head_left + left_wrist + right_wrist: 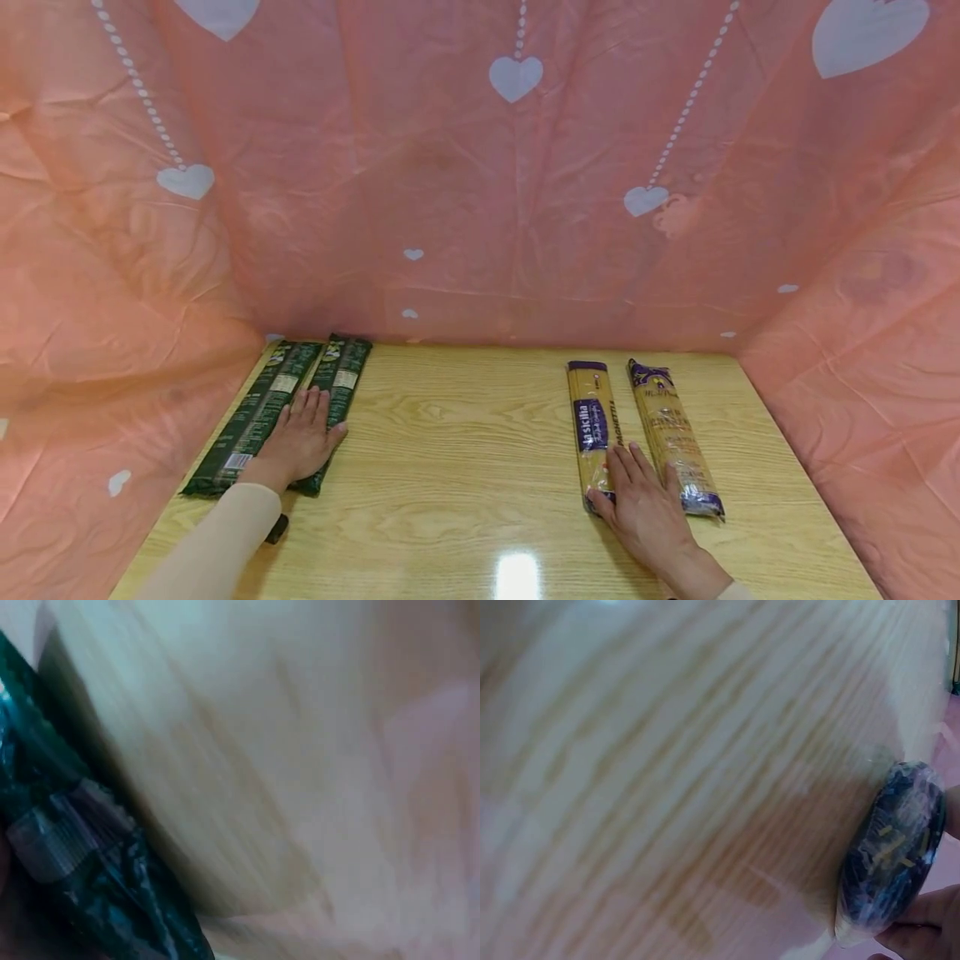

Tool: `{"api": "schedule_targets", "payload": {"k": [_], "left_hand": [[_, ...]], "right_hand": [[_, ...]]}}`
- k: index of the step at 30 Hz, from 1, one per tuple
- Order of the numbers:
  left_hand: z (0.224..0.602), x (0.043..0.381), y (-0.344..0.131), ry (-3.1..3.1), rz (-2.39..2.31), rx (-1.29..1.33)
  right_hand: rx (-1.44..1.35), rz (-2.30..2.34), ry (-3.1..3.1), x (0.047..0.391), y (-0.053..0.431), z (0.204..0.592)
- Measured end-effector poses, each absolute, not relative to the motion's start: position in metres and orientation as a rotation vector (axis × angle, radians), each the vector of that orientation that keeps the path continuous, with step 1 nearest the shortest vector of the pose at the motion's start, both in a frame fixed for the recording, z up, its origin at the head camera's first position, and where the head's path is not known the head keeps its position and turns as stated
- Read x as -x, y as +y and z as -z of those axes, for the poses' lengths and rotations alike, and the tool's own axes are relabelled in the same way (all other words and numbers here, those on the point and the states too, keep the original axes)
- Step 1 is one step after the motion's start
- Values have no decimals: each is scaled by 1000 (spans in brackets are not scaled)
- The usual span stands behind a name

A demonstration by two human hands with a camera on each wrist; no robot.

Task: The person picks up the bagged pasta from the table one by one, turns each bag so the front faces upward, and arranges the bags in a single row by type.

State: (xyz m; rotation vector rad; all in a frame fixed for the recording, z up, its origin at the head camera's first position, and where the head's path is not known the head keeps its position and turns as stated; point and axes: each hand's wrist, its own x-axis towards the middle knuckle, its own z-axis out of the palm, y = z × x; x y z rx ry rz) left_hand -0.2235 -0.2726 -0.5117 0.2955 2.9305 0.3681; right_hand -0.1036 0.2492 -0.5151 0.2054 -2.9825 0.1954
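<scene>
Head view: the inner dark-green plastic pack [343, 400] lies lengthwise on the left of the wood-grain worktop [465, 450], under the person's left hand [300, 437], whose fingers are straight and released. At right, the right hand [641, 512] touches the near end of a flat yellow pasta pack with a purple label [592, 425]; its fingers are extended, not clenched. Even palm pressure should serve best; pressing one edge could skew the slick film. Neighbours limit sideways travel: an outer dark-green plastic pack [255, 417] just left, a clear-wrapped pasta pack with purple ends [673, 433] right. Pink heart-printed cloth [465, 192] bounds the back and sides.
</scene>
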Motion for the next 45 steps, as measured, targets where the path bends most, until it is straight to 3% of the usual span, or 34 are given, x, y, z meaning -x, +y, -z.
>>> {"api": "schedule_targets", "payload": {"k": [13, 20, 45], "left_hand": [[508, 210, -234, 2789, -524, -311], [524, 211, -214, 2805, -580, -353], [498, 156, -67, 2692, -460, -539]], "right_hand": [[-187, -200, -2985, 102, 249, 514], [-184, -216, -2997, 102, 250, 512], [-192, -204, -2988, 105, 249, 514]]}}
